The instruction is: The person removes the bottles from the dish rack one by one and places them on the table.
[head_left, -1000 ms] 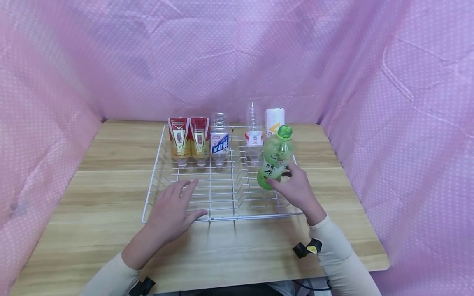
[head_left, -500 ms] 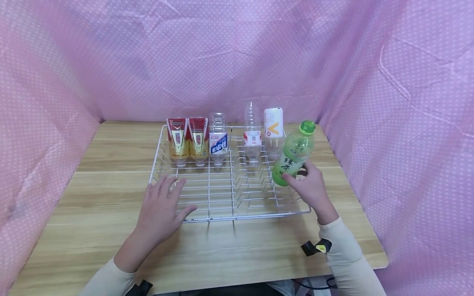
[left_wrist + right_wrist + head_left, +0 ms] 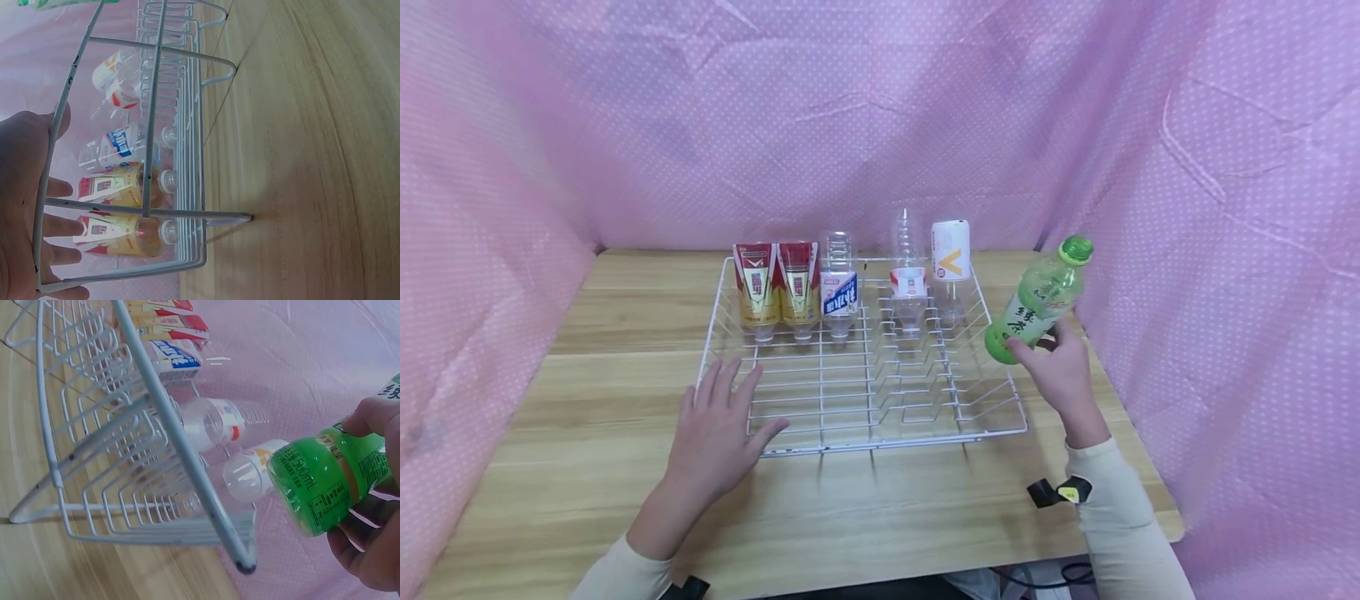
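My right hand [image 3: 1060, 371] grips a green bottle [image 3: 1037, 307] near its base, tilted with its cap up to the right, beyond the right edge of the white wire rack [image 3: 880, 442]. In the right wrist view the thumb and fingers curl round the green bottle [image 3: 328, 478]. The left hand [image 3: 711, 437] has its fingers spread at the rack's front left corner; the left wrist view shows it behind the top wire [image 3: 47, 162], and whether it touches cannot be told. Two red-and-gold bottles [image 3: 757, 287] [image 3: 799, 285] stand neck down at the rack's back left.
In the rack's back row, also neck down, are a clear bottle with a blue-and-white label [image 3: 839, 293], one with a red-and-white label [image 3: 908, 283] and one with a white-and-orange label [image 3: 951, 252]. Pink dotted cloth [image 3: 880, 125] surrounds the wooden table [image 3: 587, 417].
The right hand has carried the green bottle rightwards, from over the rack to beyond its right side, and it leans further right. The left hand has shifted left with its fingers spread.
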`<state>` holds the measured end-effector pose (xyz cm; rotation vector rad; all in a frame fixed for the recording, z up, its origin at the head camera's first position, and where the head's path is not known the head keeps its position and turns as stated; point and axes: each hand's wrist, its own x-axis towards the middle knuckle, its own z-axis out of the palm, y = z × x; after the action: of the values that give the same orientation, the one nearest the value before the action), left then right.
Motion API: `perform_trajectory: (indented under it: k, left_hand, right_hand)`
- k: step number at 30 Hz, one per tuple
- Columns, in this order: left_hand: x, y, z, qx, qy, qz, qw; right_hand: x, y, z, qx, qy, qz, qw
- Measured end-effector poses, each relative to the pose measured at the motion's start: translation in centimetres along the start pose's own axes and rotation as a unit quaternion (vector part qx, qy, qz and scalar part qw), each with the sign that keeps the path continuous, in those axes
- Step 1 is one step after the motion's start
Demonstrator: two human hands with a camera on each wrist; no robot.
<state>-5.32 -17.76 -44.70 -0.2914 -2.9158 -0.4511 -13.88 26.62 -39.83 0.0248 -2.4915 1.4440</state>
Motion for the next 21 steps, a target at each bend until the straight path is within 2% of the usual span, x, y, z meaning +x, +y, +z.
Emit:
perform_trajectory:
  k: [8, 13, 21]
  left_hand:
    - [0.2, 0.0, 0.1, -0.007, -0.003, -0.014, 0.9999]
    - [0.1, -0.1, 0.1, -0.005, 0.010, -0.004, 0.9999]
    - [-0.3, -0.3, 0.4, -0.005, 0.020, 0.004, 0.9998]
  right_hand:
    - [1.0, 1.6, -1.2, 0.000, 0.029, 0.009, 0.9995]
    - [1.6, 2.6, -1.6, 0.020, 0.040, 0.012, 0.9989]
    - [1.2, 4.3, -1.1, 0.022, 0.037, 0.052, 0.9977]
